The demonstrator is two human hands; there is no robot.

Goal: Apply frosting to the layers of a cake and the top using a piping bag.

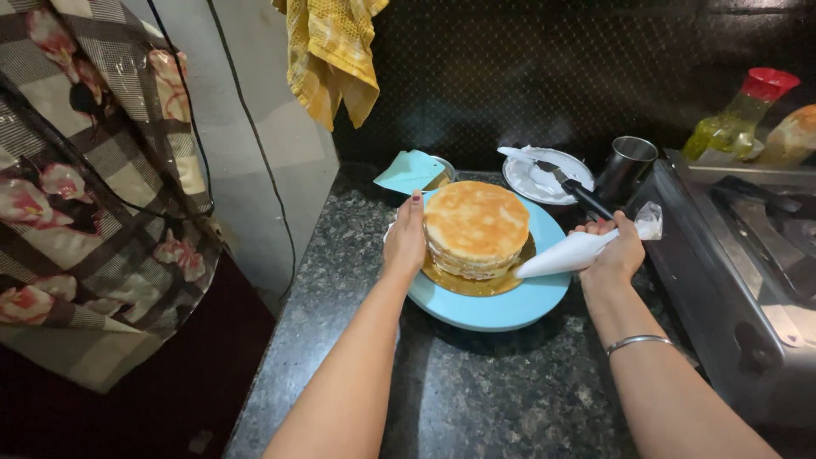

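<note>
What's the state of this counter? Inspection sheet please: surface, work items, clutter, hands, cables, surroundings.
Surface: dark speckled stone counter, bare in the foreground.
Work items: layered cake on a gold board, on a light blue turntable; white piping bag with its tip at the cake's base on the right.
Clutter: plate smeared with cream, with a spatula on it; steel cup; teal scraper over a small bowl.
Hands: left hand flat against the cake's side; right hand gripping the piping bag.
Cables: black cable running down the wall on the left.
Surroundings: stove on the right, oil bottle behind it, yellow cloth hanging, patterned fabric on the left.
</note>
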